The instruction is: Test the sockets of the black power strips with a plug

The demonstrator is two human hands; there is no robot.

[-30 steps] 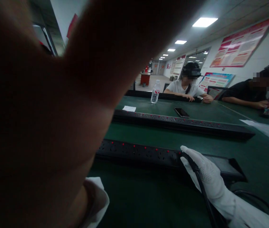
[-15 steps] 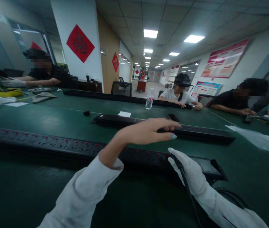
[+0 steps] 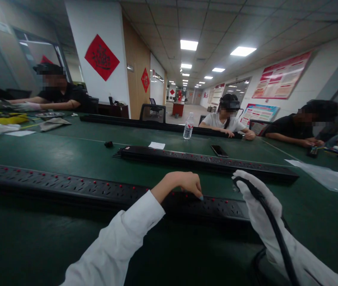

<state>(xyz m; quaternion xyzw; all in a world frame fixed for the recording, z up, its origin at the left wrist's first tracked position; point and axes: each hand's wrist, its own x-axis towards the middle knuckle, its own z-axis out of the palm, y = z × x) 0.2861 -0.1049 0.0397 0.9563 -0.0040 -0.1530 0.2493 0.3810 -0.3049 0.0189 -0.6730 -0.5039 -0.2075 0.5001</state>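
On the near side of the green table, the gloved right hand is closed round a black cord, which runs back over the palm and down along the forearm. Its end at the fingertips is too blurred to make out. The bare left hand is curled over the near power strip, thumb touching the top close to a red switch; whether the fingers grip it I cannot tell. That strip lies lengthwise across the near half of the table, its right end behind the right hand. Beyond it is a second power strip, roughly parallel, with a phone and a slip of paper just past it. A clear plastic sheet lies toward the right edge, a yellow tray and a grey cloth toward the far left corner. A bottle stands upright near the far edge, where a person in a white top sits with forearms on the table
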